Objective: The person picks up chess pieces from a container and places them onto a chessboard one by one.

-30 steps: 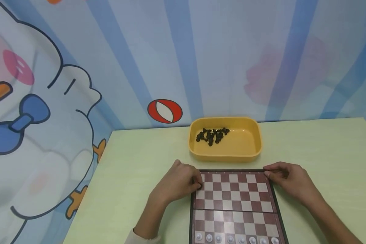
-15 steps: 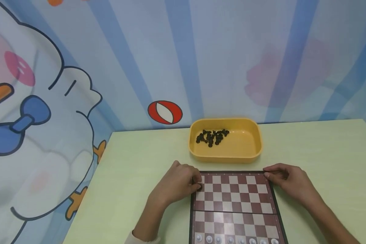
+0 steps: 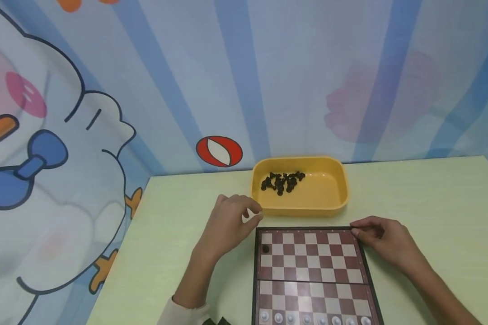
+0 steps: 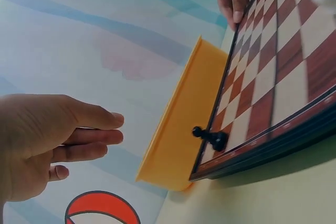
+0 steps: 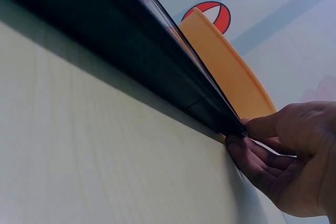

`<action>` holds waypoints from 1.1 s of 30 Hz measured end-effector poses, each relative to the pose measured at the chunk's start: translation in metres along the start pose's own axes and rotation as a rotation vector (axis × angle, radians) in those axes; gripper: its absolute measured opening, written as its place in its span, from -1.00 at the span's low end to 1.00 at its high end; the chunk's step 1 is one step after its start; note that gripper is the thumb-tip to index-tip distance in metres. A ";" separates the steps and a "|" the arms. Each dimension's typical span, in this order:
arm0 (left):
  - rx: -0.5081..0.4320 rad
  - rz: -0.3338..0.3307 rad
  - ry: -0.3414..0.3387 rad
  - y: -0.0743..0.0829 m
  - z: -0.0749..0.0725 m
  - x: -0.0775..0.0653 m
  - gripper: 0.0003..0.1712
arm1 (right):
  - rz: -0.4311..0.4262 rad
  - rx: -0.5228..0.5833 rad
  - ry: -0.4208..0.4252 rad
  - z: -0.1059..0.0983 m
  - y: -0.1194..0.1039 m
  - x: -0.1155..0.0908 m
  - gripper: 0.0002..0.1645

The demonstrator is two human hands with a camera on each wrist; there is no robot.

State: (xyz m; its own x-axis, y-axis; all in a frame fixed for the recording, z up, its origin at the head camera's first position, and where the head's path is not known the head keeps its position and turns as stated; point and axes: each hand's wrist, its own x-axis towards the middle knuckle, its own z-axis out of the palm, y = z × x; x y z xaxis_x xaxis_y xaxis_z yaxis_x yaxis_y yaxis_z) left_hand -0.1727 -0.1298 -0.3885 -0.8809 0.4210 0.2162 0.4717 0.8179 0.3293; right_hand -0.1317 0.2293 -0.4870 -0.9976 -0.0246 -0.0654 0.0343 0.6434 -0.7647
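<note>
A black chess pawn (image 3: 266, 248) stands upright near the far left corner of the chessboard (image 3: 309, 262); the left wrist view shows this pawn (image 4: 214, 138) from the side. My left hand (image 3: 227, 225) is in the air beyond that corner, close to the yellow tray's front edge. Nothing lies between its thumb and fingers, which are apart. With thumb and fingers, my right hand (image 3: 388, 240) pinches the board's far right corner, as the right wrist view shows the hand (image 5: 294, 153) from below. A row of white pawns (image 3: 291, 318) crosses the near part of the board.
Behind the board, a yellow tray (image 3: 327, 192) stands against the patterned wall, with several black chess pieces (image 3: 282, 183) in its left half. The pale table (image 3: 179, 203) extends to both sides of the board. A dark object shows beside the left sleeve at the bottom edge.
My left hand has let go of the black pawn, leaving it on the board, and has moved up and away toward the tray. The right hand stays at its corner.
</note>
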 end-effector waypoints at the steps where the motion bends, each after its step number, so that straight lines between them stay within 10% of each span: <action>1: 0.000 0.007 0.010 -0.001 -0.002 0.004 -0.85 | -0.002 0.000 0.004 0.000 -0.001 0.000 -0.71; 19: 0.040 0.007 0.075 -0.022 -0.004 0.058 -0.87 | -0.002 -0.011 0.014 0.000 0.000 0.000 -0.69; 33: 0.083 -0.001 -0.018 -0.027 0.011 0.096 -0.85 | 0.013 0.005 0.008 0.000 -0.002 -0.001 -0.69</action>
State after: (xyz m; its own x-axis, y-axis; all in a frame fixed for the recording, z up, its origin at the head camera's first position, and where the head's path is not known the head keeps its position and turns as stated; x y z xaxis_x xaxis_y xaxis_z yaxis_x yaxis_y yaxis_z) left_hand -0.2703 -0.1078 -0.3866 -0.8825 0.4262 0.1988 0.4664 0.8478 0.2525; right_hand -0.1303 0.2284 -0.4854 -0.9975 -0.0098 -0.0704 0.0479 0.6396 -0.7672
